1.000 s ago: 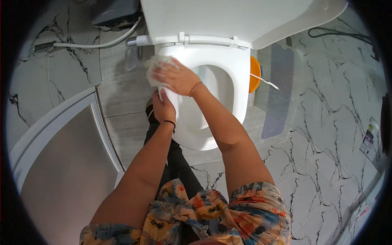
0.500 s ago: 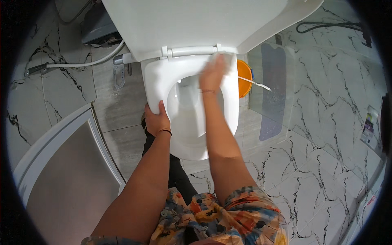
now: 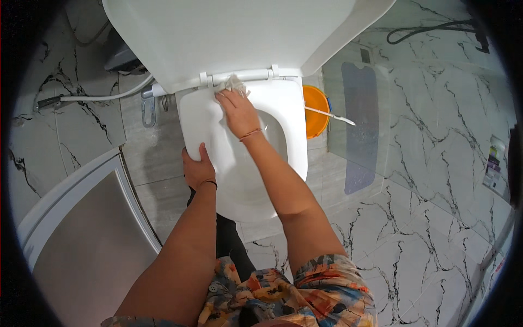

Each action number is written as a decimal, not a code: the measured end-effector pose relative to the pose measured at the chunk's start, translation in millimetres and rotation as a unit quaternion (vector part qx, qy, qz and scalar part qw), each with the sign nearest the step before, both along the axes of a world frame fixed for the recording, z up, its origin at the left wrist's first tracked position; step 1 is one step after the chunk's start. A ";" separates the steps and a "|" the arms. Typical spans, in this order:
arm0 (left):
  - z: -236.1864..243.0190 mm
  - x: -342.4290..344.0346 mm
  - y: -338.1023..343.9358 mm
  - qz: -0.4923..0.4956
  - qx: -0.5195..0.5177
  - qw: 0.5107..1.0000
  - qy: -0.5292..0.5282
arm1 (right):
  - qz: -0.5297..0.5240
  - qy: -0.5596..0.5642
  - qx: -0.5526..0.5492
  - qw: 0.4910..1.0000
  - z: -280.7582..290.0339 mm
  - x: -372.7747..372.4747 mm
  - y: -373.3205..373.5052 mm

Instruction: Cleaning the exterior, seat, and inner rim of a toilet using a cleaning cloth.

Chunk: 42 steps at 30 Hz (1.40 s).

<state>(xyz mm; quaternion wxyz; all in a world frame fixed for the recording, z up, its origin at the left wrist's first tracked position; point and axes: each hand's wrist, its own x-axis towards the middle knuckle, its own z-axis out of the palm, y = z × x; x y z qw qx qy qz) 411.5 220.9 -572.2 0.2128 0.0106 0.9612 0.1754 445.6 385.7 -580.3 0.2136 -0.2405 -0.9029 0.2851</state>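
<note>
A white toilet seat point(image 3: 296, 141) lies flat over the bowl, its lid point(image 3: 245, 32) raised behind it. My right hand point(image 3: 240, 113) presses a crumpled whitish cloth point(image 3: 234, 85) against the back of the seat, close to the hinge bar point(image 3: 245, 75). The fingers are bent over the cloth and cover part of it. At the seat's left edge, my left hand point(image 3: 199, 168) grips the rim with the thumb on top; its other fingers are mostly hidden at the side.
An orange bucket point(image 3: 315, 122) with a white-handled tool point(image 3: 340, 117) across it stands right of the toilet. A glass panel point(image 3: 392, 158) is beyond it. On the left are a white hose point(image 3: 109, 98) and a white-framed door point(image 3: 103, 234). Marbled tiles point(image 3: 381, 261) line the lower right.
My right hand has moved with the cloth from the seat's back right corner leftward along the hinge side. My left hand still holds the left rim. The whole view has shifted slightly.
</note>
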 end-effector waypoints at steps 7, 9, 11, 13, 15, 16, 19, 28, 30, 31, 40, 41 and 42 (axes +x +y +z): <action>9.3 -4.9 0.8 0.011 -0.007 0.998 -0.056 | -0.206 0.262 0.024 0.942 98.7 9.0 73.4; 11.4 -4.2 0.6 0.002 -0.028 0.998 -0.054 | -0.280 0.328 0.183 0.884 142.4 -9.2 103.9; 4.6 5.5 3.9 0.002 -0.007 0.999 -0.038 | -0.267 0.398 0.178 0.859 150.9 -37.3 143.2; 0.0 3.5 -1.5 0.010 0.002 1.000 -0.013 | -0.253 0.471 0.156 0.830 142.8 -59.7 148.0; 0.6 -0.2 -1.9 0.013 -0.001 1.000 -0.023 | -0.266 0.253 0.311 0.877 117.6 -73.4 142.1; 3.3 -1.2 0.2 0.014 0.003 1.000 -0.024 | -0.257 0.221 0.316 0.886 103.3 -74.1 136.3; 16.4 -5.3 4.2 0.013 -0.021 0.996 -0.085 | -0.166 0.044 0.286 0.943 45.0 -58.2 97.3; 5.5 -0.6 1.1 0.010 0.021 0.998 -0.051 | -0.231 0.136 0.222 0.938 57.0 -63.1 108.1; 1.1 0.4 -0.8 0.019 -0.005 0.999 -0.039 | -0.240 0.269 0.257 0.897 115.7 -83.2 138.6; -0.8 0.5 -1.8 0.023 -0.002 0.999 -0.040 | -0.241 0.328 0.279 0.870 138.9 -92.9 147.8; -0.7 -1.6 -4.1 0.000 -0.011 1.000 -0.010 | -0.038 0.127 0.438 0.889 114.2 -152.3 80.8; 0.9 -0.1 -2.4 0.004 -0.005 1.000 -0.019 | 0.028 0.054 0.436 0.898 82.1 -139.3 70.9; 2.3 2.3 1.0 0.006 0.004 1.000 -0.030 | 0.058 0.039 0.437 0.897 50.9 -118.3 72.7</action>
